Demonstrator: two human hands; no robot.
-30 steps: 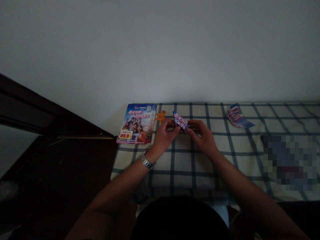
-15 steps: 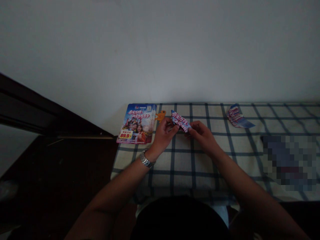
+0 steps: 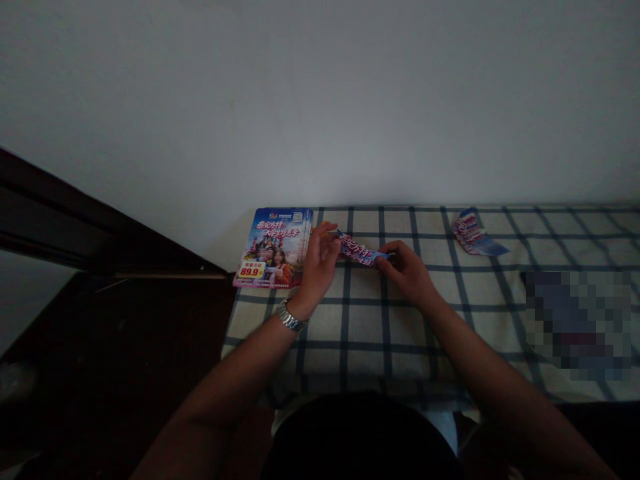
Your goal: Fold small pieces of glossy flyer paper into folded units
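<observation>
A narrow folded leaflet [image 3: 361, 253], blue with red-and-white lettering, slants just above the checked cloth. My right hand [image 3: 407, 272] pinches its right end between thumb and fingers. At the other end is my left hand [image 3: 320, 263], its fingers apart and loosely bent; whether they still touch the paper is hard to see. A metal watch [image 3: 290, 317] circles the left wrist. Left of that hand lies a stack of printed leaflets [image 3: 273, 250], blue and pink, the top one marked 89.9. An orange item [image 3: 327, 225] is mostly hidden behind the left fingers.
A second folded leaflet [image 3: 477, 235] lies to the right on the checked cloth [image 3: 360, 327]. Farther right is a pixelated dark object [image 3: 575, 327]. A pale wall [image 3: 350, 100] rises behind the surface, and a dark wooden panel [image 3: 75, 207] stands at left.
My left hand has shifted left from the leaflet and its fingers have loosened. The leaflet now looks longer and flatter, its left end lower. My right hand has barely moved.
</observation>
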